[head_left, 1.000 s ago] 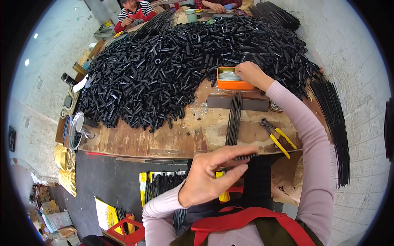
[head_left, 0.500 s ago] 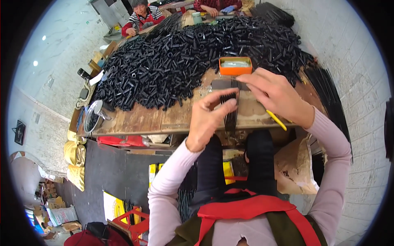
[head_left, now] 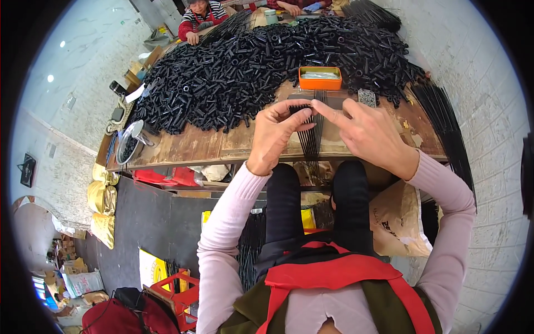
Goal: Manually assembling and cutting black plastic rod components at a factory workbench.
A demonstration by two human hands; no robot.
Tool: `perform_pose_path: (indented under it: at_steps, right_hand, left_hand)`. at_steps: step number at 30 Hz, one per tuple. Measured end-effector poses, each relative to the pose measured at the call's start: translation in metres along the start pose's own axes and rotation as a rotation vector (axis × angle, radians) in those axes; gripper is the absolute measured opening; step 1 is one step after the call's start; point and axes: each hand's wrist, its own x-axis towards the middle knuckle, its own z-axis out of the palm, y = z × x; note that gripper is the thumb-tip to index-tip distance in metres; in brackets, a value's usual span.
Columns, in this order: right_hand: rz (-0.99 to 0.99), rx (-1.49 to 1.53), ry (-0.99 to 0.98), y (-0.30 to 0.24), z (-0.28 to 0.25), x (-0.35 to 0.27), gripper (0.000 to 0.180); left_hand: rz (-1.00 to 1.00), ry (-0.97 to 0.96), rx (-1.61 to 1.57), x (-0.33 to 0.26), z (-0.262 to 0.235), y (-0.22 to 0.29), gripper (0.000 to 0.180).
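My left hand is closed round the upper part of a fanned bundle of thin black rods, thumb on the near side. The rods hang down past the table edge toward my knees. One stretched finger of my right hand touches the rod tips beside my left fingers. Its other fingers are bent and partly hidden, and I see nothing held in it. More thin rods lie on a dark flat plate just beyond my hands.
An orange box with pale contents and a small container of grey bits stand beyond my hands. A wide heap of short black tubes covers the far table. Long black rods lie at right. Another person sits far left.
My right hand has come down to the rods, its fingertip now on their tips. My left hand has shifted slightly left. The grey-bit container has come into sight; a yellow handle is now hidden.
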Motion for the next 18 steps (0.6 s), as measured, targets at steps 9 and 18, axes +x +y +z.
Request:
perform_pose_path:
  at_steps: [9, 18]
  right_hand:
    - [0.043, 0.093, -0.080, -0.003, -0.004, -0.001, 0.077]
    - [-0.167, -0.087, 0.102, 0.013, -0.003, 0.000, 0.059]
  left_hand:
    - [0.003, -0.002, 0.033, 0.001, 0.000, 0.001, 0.021]
    - [-0.005, -0.018, 0.000, 0.001, -0.002, 0.001, 0.019]
